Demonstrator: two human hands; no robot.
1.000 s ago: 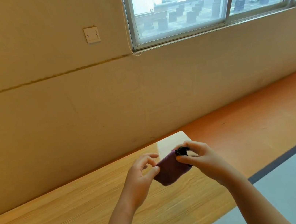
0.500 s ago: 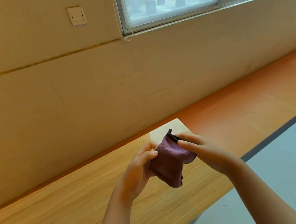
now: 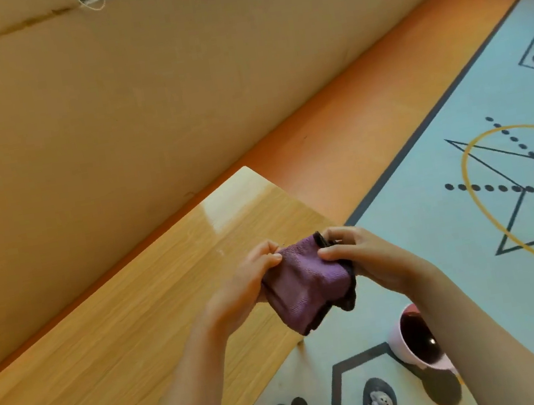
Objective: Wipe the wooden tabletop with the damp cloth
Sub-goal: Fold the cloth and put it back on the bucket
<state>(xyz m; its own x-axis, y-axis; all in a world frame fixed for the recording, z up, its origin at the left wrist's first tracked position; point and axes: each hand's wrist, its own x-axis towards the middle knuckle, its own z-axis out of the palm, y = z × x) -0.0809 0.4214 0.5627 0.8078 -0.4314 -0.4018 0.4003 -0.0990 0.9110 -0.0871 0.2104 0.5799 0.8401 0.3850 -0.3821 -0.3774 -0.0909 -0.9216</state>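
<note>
Purple cloth [image 3: 307, 283] between 2 hands' grip.

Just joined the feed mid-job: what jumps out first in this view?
The purple cloth stands out at centre, bunched and held up between the left hand and the right hand, over the near edge of the wooden tabletop rather than on it. Below right, a pink bowl with dark contents sits on the patterned floor mat, partly hidden behind the right forearm.
</note>
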